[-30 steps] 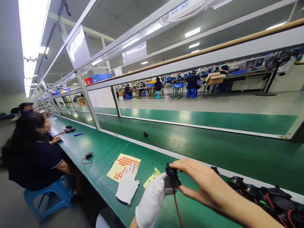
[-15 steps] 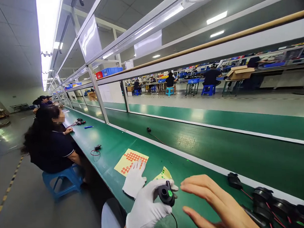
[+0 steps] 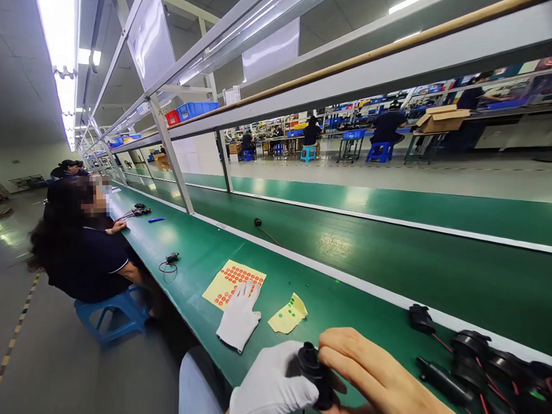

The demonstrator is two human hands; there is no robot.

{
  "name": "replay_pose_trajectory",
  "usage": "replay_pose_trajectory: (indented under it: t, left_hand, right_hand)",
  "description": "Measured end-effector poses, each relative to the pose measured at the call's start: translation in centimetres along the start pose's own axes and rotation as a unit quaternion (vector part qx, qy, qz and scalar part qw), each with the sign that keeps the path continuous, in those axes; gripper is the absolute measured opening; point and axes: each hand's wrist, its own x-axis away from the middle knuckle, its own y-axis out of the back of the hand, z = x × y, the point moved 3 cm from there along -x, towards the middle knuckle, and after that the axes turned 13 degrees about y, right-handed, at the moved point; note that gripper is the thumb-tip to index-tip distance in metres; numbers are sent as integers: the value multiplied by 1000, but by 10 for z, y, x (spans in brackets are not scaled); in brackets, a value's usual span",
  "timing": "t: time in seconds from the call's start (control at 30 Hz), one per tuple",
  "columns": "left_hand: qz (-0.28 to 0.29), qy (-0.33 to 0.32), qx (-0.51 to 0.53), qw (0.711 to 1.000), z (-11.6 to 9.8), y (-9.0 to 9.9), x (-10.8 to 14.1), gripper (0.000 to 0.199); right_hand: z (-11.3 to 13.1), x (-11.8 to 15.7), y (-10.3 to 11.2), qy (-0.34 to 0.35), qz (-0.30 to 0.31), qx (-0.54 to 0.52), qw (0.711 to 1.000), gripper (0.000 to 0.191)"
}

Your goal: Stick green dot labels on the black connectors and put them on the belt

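Observation:
My left hand (image 3: 271, 385), in a white glove, grips a black cylindrical part (image 3: 314, 375) with a short spout on top. Bare fingers of my right hand (image 3: 372, 373) are closed against the other side of the same part. Ahead of the hands, a torn yellow sheet with green dot stickers (image 3: 289, 315) lies on the green bench. An unworn white glove (image 3: 239, 320) rests partly over a yellow sheet of red round stickers (image 3: 231, 278).
Black parts with red wires (image 3: 471, 351) are heaped at the right. Farther left lie a small wired part (image 3: 172, 258) and a blue pen-like item (image 3: 156, 219). A seated person (image 3: 87, 250) is at the left. A metal frame (image 3: 172, 156) rises behind the bench.
My right hand has moved in from the right and closed on the black part. The part has turned, so its green dot no longer shows. The view has shifted slightly.

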Motion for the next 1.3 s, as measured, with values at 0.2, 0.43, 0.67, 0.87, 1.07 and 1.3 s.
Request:
replay_pose_trajectory:
  t: [0.2, 0.43, 0.67, 0.87, 1.07, 1.3]
  left_hand:
    - [5, 27, 78, 997, 6, -9, -1, 69]
    - [39, 187, 409, 892, 45, -25, -24, 77]
    - [116, 223, 598, 761, 23, -37, -10, 59]
    - [-20, 94, 302, 948, 17, -27, -9, 61]
    - [-231, -104, -117, 960, 1, -6, 4, 28]
    - [-218, -182, -225, 932, 4, -8, 12, 33]
  right_hand:
    - [-13, 17, -15, -147, -42, -154, 976, 45]
    - [-28, 26, -34, -355, -30, -354, 865, 53]
    - [-27, 24, -32, -384, -43, -361, 849, 56]
    - [-24, 24, -18, -297, -60, -341, 890, 44]
    - [-17, 25, 0, -189, -41, -253, 948, 48]
    - [-10, 20, 0, -150, 14, -205, 967, 65]
